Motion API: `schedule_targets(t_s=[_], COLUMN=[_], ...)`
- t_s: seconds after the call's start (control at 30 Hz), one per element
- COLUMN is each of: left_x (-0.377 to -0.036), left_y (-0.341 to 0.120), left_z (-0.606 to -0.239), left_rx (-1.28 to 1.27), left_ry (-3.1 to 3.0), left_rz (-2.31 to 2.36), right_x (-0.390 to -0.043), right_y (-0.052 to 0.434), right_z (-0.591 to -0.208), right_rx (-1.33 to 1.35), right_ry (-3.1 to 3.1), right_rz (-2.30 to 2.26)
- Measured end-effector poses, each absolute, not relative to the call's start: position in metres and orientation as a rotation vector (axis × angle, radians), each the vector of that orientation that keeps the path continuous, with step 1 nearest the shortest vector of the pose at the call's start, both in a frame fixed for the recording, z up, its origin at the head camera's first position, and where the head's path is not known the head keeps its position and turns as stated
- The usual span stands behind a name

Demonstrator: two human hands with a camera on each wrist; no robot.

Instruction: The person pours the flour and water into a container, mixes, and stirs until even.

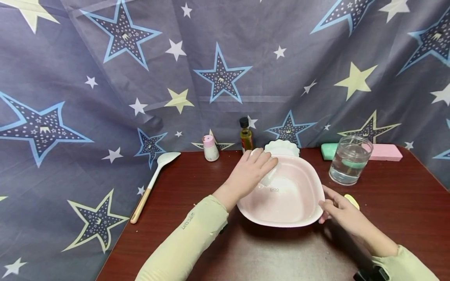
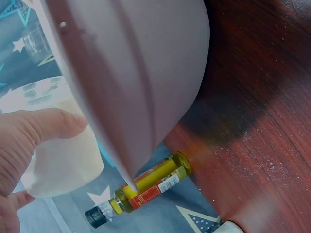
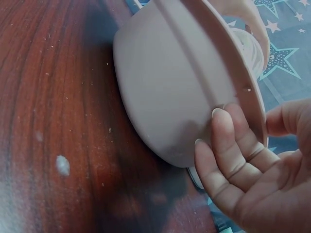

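A pink bowl (image 1: 284, 201) stands on the dark wooden table (image 1: 197, 187) in the middle of the head view. My left hand (image 1: 263, 164) grips a small whitish plastic cup (image 2: 60, 162), holding it tipped over the bowl's far left rim; what the cup holds is hidden. In the left wrist view my thumb (image 2: 41, 128) presses on the cup beside the bowl's outer wall (image 2: 141, 73). At the bowl's right rim, my right hand (image 1: 325, 202) grips it. Its fingers (image 3: 228, 145) lie against the outer wall (image 3: 165, 92) and the thumb curls over the edge.
Behind the bowl stand an oil bottle (image 1: 246, 136), a pink-lidded shaker (image 1: 210, 148) and a white scalloped dish (image 1: 281, 147). A glass of water (image 1: 349, 160) and green and pink blocks (image 1: 381, 152) sit at right. A white spoon (image 1: 154, 180) leans off the left edge.
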State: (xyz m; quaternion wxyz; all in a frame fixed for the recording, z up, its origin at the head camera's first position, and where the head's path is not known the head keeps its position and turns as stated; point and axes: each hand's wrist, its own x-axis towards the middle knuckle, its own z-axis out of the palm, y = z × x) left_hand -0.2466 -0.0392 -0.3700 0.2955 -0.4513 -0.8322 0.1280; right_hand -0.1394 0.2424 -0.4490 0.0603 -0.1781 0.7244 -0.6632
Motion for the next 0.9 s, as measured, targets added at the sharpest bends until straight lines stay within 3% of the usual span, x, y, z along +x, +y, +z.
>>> schedule_targets(t_s=[0.9], left_x=[-0.2454], left_y=[-0.0368], left_z=[-0.3721], left_rx=[-1.283], left_ry=[-2.165], left_rz=[0.492], right_x=[-0.139], right_y=[0.2413], right_z=[-0.4471], right_rx=[-0.567], right_ry=[2.185], right_rz=[-2.014])
